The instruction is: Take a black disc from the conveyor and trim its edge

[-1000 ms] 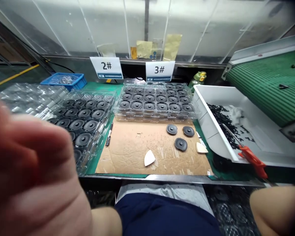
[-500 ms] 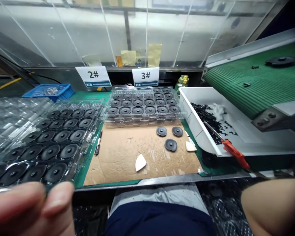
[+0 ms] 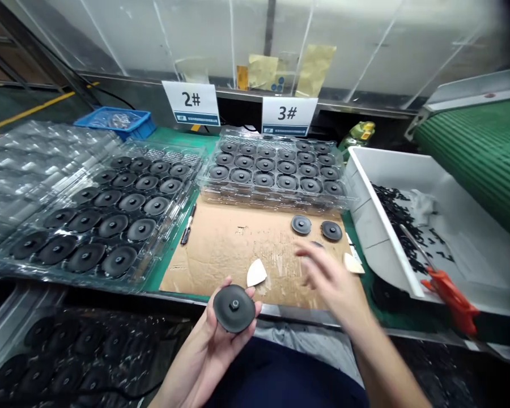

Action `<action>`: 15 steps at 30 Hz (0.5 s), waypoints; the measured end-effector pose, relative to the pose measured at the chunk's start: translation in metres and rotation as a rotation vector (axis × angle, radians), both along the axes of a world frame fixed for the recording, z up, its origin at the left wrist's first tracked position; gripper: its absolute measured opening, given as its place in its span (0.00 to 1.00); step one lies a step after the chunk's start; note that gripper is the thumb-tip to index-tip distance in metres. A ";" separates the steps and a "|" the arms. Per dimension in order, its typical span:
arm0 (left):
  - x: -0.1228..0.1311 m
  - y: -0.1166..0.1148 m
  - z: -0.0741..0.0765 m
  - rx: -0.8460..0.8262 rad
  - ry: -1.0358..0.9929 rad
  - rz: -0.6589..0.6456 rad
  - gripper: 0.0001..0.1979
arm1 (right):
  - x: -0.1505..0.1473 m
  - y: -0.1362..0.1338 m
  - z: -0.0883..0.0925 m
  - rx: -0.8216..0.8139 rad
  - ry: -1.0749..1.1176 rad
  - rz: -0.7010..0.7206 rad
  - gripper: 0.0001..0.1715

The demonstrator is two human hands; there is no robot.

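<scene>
Close to the table's front edge, my left hand (image 3: 215, 357) grips a black round disc (image 3: 234, 317) with a small raised hub, its dished face turned up. Fingers stretched out and a little blurred, my right hand (image 3: 334, 283) hovers over the right side of the cardboard sheet (image 3: 221, 249). It partly hides one disc lying there. Just beyond its fingertips lie a grey-black disc (image 3: 301, 225) and another black disc (image 3: 331, 230). A white wedge-shaped piece (image 3: 256, 273) rests on the cardboard between my hands, and a second white wedge (image 3: 353, 263) lies at the right edge.
Clear trays of discs stand at the back (image 3: 276, 198) and left (image 3: 110, 226). A white bin (image 3: 368, 221) of small black parts, with an orange-handled tool (image 3: 450, 297) across its rim, is at right. Beyond are a green conveyor (image 3: 480, 153), a blue basket (image 3: 140, 124) and a marker (image 3: 188, 225).
My left hand has come from the lower left to the middle front and now shows a disc in it. My right hand has come in over the cardboard. The camera view has shifted.
</scene>
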State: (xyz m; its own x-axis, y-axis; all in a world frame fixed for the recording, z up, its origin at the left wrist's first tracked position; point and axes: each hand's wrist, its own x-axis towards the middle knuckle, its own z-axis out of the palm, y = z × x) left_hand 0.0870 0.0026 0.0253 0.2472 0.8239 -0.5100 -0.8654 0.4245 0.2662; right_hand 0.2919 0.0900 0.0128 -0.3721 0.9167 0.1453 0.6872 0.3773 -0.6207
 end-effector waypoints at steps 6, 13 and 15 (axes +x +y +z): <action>-0.006 0.006 -0.020 -0.016 -0.070 0.091 0.45 | -0.053 0.007 -0.068 -0.182 -0.031 0.034 0.29; -0.002 0.009 -0.021 -0.059 -0.017 0.116 0.30 | -0.038 -0.027 -0.068 -0.258 0.119 0.164 0.20; -0.001 0.010 -0.021 -0.047 0.011 0.100 0.23 | -0.029 -0.047 -0.065 -0.336 0.180 0.139 0.18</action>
State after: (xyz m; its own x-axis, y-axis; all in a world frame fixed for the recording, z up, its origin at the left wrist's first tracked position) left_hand 0.0863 0.0123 0.0045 0.1596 0.8192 -0.5508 -0.9011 0.3487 0.2577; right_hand 0.2627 0.0432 -0.0519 -0.4922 0.8668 -0.0796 0.5132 0.2152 -0.8309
